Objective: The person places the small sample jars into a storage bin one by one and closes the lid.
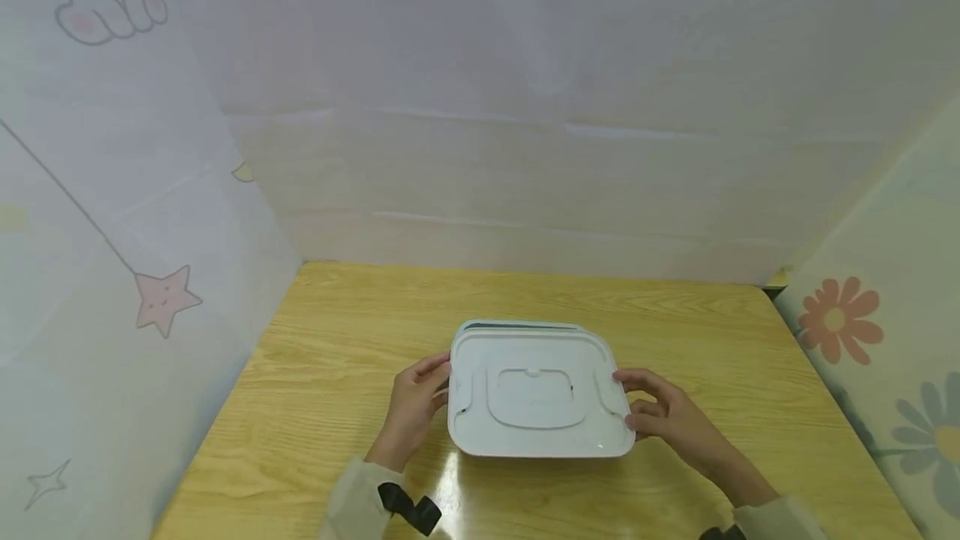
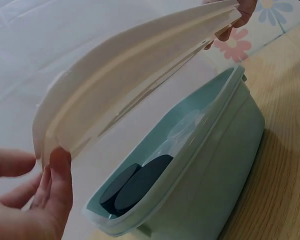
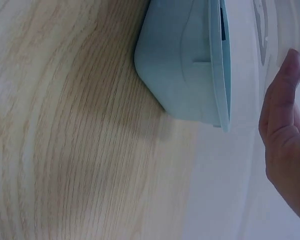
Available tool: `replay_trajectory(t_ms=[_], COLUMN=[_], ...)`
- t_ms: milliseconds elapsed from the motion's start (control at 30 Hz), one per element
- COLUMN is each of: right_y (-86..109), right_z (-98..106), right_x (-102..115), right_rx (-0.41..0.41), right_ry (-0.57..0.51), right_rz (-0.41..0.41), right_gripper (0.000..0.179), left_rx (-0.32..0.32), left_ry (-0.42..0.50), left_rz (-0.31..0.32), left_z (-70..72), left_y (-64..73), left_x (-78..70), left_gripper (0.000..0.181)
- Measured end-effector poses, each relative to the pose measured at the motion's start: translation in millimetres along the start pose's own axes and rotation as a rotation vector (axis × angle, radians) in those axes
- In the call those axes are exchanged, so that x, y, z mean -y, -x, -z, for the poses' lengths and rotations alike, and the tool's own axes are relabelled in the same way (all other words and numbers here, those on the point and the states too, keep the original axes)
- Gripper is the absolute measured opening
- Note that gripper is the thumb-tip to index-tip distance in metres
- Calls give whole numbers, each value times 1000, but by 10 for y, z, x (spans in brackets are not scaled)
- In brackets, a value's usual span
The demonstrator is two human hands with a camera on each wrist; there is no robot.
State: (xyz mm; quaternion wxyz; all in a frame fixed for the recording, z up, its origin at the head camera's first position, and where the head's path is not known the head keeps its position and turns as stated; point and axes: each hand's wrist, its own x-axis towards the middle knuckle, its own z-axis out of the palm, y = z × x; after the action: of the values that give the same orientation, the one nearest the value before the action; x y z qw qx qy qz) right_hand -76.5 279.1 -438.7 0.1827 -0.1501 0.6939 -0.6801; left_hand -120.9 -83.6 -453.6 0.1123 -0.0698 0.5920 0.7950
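A white plastic lid (image 1: 536, 398) is lifted off a light blue-green storage box (image 2: 210, 165) that stands on the table. My left hand (image 1: 416, 402) pinches the lid's left end between thumb and fingers. At the opposite end, my right hand (image 1: 663, 411) pinches the lid's edge. In the left wrist view the lid is tilted above the open box. Inside the box lie two dark round-edged objects (image 2: 142, 185) and some clear plastic items (image 2: 182, 130). From the head view the lid hides nearly all of the box, leaving only its far rim showing.
The wooden table (image 1: 337, 357) reaches back to a pale sheet wall (image 1: 525, 190). Sheets printed with a star (image 1: 167, 300) and flowers (image 1: 840, 319) enclose the left and right sides.
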Motion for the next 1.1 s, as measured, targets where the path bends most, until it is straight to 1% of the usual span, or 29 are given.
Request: replay_trajectory(t_ms=[67, 100, 167, 233, 333, 400, 500, 567, 667, 733, 833, 933, 1100], right_y=[-7, -10, -13, -21, -39, -52, -68, -76, -76, -72, -69, -71, -94], right_z=[-20, -29, -47, -61, -77, -89, -97, -94, -78, -66, -56, -50, -75], right_x=[5, 10, 21, 31, 43, 48, 46, 41, 36, 34, 40, 54, 53], right_rx=[-18, -32, -55, -69, -75, -79, -89, -97, -100, -95, -73, -67, -134], right_ry=[5, 10, 24, 40, 54, 61, 76, 90, 113, 125, 138, 143, 156], right_rz=[13, 8, -1, -7, -12, -18, -37, -47, -42, -22, 28, 83, 133], right_gripper=[46, 46, 46, 47, 48, 49, 51, 48, 42, 39, 38, 38, 38], left_rx=[23, 33, 31, 3, -52, -74, -84, -82, -74, -61, -43, -20, 35], left_ry=[6, -1, -18, -46, -79, -90, -93, -106, -122, -137, -154, -170, -175], left_rz=[-13, -26, -51, -79, -119, -141, -165, -178, -184, -181, -176, -194, -243], left_z=[16, 23, 31, 33, 31, 32, 42, 56, 74, 84, 99, 111, 145], left_y=[11, 17, 35, 51, 67, 70, 68, 68, 69, 77, 88, 97, 86], left_x=[-14, -22, -32, -40, -44, -42, -38, -39, -46, -52, -53, -45, -1], left_gripper=[37, 38, 41, 41, 36, 32, 29, 28, 27, 28, 29, 30, 31])
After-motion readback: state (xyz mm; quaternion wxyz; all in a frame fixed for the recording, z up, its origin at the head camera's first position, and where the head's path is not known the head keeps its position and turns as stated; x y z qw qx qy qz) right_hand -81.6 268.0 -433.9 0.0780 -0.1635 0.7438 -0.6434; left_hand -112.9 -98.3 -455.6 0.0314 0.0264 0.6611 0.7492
